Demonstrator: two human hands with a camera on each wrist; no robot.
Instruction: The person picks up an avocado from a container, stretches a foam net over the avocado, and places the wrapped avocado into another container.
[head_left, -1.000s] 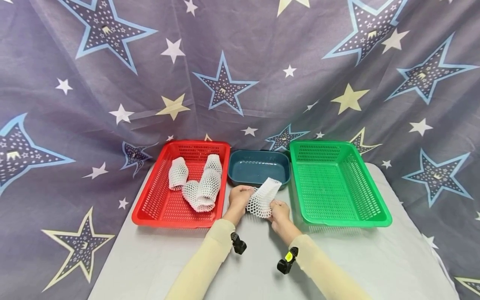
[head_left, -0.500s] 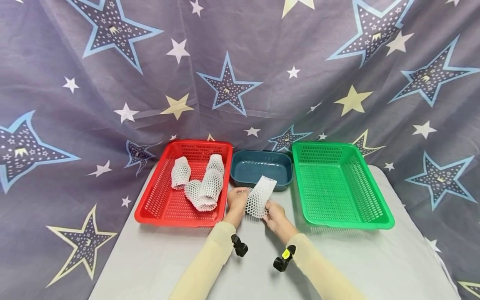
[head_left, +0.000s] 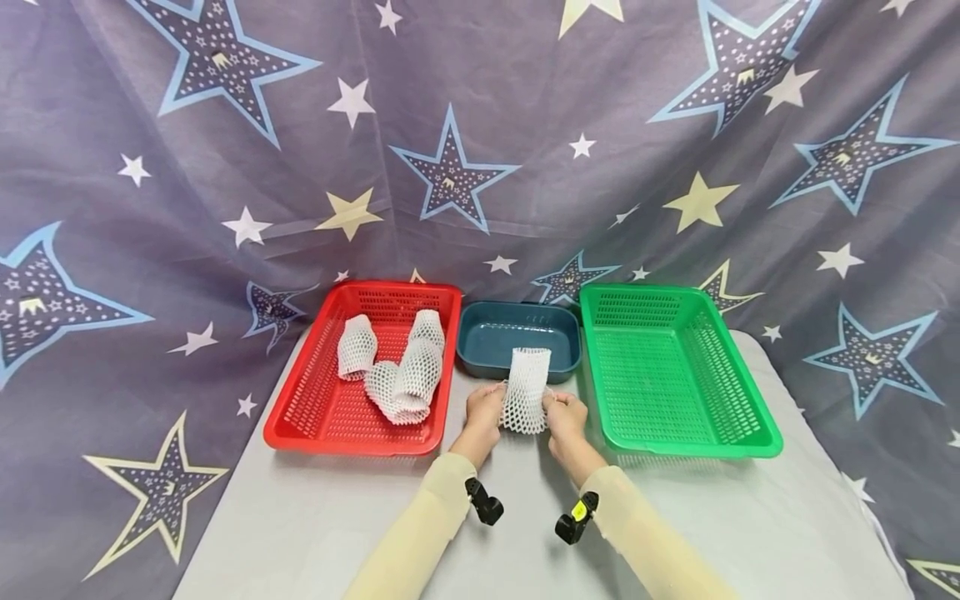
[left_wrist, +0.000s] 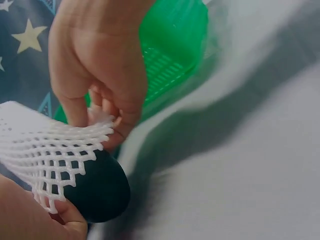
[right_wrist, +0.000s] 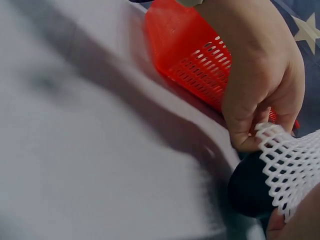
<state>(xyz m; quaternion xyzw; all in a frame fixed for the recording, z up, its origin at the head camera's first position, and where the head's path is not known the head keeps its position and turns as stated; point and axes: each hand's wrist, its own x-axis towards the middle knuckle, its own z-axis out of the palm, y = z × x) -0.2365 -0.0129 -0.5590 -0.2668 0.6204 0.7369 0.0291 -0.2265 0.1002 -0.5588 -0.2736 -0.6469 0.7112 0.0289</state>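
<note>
A white foam net sleeve (head_left: 527, 392) is stretched between both hands, in front of the dark blue dish (head_left: 487, 337). My left hand (head_left: 483, 414) pinches the left edge of its near end. My right hand (head_left: 566, 419) pinches the right edge of the same end. In the left wrist view, the sleeve's mesh (left_wrist: 55, 155) is spread wide at that end, with the right hand (left_wrist: 97, 65) above and the left hand (left_wrist: 30, 215) below. The far end stands over the dish's front rim. In the right wrist view, the mesh (right_wrist: 290, 165) lies between the two hands.
On the left, a red basket (head_left: 300, 417) contains several white foam net sleeves (head_left: 357, 346). A green basket (head_left: 652, 392) stands on the right, with the dish between the two baskets. A star-printed curtain (head_left: 442, 75) hangs behind the pale table (head_left: 315, 525).
The sleeve has turned from leaning right to nearly upright. My right hand has moved slightly right since half a second ago, leaving both hands level on either side of the sleeve.
</note>
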